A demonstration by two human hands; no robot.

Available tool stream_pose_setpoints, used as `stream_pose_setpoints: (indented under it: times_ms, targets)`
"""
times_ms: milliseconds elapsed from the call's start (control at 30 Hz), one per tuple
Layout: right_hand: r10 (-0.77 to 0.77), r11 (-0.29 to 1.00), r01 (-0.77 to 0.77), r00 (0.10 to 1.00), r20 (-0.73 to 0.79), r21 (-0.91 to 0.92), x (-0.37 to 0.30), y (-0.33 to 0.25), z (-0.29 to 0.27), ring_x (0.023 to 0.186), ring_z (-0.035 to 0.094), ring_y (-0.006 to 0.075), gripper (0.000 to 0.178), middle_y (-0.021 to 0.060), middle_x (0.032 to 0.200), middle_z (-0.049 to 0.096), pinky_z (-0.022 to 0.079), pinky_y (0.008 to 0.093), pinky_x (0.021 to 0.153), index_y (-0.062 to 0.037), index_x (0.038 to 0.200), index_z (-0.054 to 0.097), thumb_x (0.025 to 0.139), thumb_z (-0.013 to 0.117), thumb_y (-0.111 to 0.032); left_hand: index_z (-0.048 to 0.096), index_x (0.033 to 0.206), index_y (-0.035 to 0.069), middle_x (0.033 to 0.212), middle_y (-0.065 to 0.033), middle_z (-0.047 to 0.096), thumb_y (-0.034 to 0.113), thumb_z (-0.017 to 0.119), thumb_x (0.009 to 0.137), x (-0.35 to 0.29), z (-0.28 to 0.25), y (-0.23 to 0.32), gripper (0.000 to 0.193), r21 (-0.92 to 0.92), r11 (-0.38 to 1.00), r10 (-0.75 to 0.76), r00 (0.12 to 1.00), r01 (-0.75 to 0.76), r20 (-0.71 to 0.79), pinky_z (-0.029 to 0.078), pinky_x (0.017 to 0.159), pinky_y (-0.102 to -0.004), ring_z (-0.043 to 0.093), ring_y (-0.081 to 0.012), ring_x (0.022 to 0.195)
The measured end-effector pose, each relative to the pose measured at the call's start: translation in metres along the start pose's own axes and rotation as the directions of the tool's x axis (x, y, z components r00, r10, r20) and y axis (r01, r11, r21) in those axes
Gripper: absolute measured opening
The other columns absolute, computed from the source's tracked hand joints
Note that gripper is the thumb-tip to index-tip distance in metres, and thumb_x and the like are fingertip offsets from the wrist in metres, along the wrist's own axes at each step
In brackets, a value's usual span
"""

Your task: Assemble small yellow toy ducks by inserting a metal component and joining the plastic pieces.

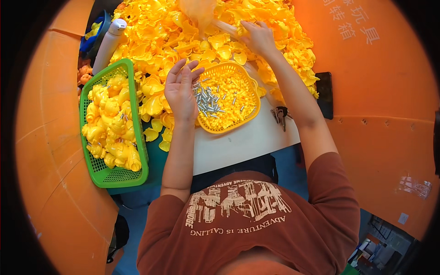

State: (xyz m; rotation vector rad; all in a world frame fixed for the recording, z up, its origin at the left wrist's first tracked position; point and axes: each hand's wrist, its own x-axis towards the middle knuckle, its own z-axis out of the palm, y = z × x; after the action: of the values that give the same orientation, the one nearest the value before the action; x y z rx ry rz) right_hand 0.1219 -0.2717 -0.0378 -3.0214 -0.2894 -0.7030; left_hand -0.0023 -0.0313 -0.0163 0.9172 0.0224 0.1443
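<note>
Yellow plastic shells are heaped across the far half of the bench, and the person's right hand reaches into the pile, its fingers curled on one shell at the heap's upper edge beside a translucent plastic bag. The left hand hovers palm up with fingers spread wide, holding nothing that can be made out, over the left rim of a yellow round basket. Inside that basket lie small silver screws on a bed of small yellow pieces. Just left of the hand, more shells spill toward a green rectangular basket filled with assembled yellow toy ducks. A white bottle stands behind the green basket, near a blue container. Keys lie at the bench's right edge, beside a dark flat object. Orange bin walls curve around both sides.
</note>
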Motion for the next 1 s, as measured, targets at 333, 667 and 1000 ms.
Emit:
stream_pose_setpoints:
  times_ms: [333,667,1000]
  targets:
    - [0.34,0.237,-0.136,0.939,0.049,0.962,-0.021,-0.05,-0.062,0.082,0.061,0.0143,0.03,0.008,0.093,0.065,0.048,0.0264,0.073,0.0019,0.107,0.06,0.084,0.063,-0.018,0.043,0.117,0.0,0.113,-0.0167,0.052,0.012,0.052,0.09,-0.002,-0.005,0.004,0.03,-0.132,0.984,-0.112,0.992,0.118,0.052,0.052,0.08,-0.0346,0.06,-0.0255,0.093]
    - [-0.086,0.943,-0.034,0.936,0.341,0.33,-0.075,-0.091,-0.087,0.079,0.058,0.0275,0.015,0.0086,0.086,0.065,0.048,0.0356,0.069,-0.0078,0.089,0.067,0.075,0.064,-0.012,0.052,0.098,0.002,0.092,-0.0141,0.061,0.012,0.056,0.088,-0.003,-0.015,0.003,0.015,-0.088,0.987,-0.139,0.988,0.133,-0.067,0.056,0.06,-0.0362,0.063,-0.0236,0.077]
    - [-0.347,0.936,0.292,0.857,0.381,0.195,-0.088,-0.093,-0.07,0.078,0.059,0.0269,0.01,0.0092,0.072,0.06,0.049,0.0376,0.065,-0.005,0.08,0.062,0.072,0.057,-0.008,0.052,0.101,0.002,0.087,-0.0064,0.058,0.002,0.06,0.082,-0.013,-0.01,-0.001,0.02,0.162,0.985,-0.046,0.998,0.052,-0.041,0.044,0.046,-0.0191,0.05,-0.0037,0.058]
